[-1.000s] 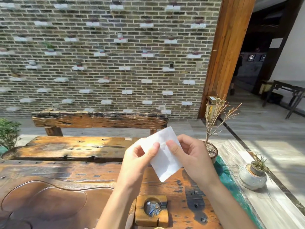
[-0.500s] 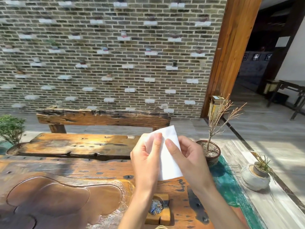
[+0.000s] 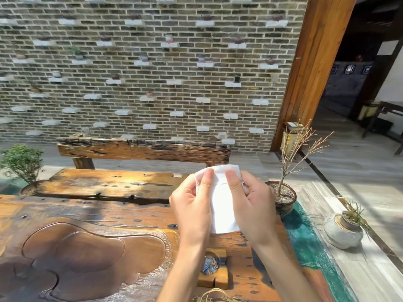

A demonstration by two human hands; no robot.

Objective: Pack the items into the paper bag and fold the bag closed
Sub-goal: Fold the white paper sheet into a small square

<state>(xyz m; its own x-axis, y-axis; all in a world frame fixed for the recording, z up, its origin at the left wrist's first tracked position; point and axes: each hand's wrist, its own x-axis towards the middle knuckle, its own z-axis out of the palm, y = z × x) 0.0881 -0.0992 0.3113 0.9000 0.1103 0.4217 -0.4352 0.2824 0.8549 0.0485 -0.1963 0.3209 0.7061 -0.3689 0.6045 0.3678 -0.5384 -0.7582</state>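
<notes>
Head view: we hold a small white paper bag (image 3: 222, 205) upright above the wooden tea table (image 3: 109, 214), centre frame. Left hand (image 3: 192, 212) pinches its 9 o'clock edge, right hand (image 3: 253, 205) the 3 o'clock edge, thumbs pressed on the near face. Mouth looks closed. Step, we judge: opening the bag. Next: part the top lips. A wooden holder (image 3: 212, 271) sits at 6 o'clock; its contents are unclear.

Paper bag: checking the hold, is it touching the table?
Apart. The head view shows both hands pinching the bag up in the air, its lower edge clear of the table.
</notes>
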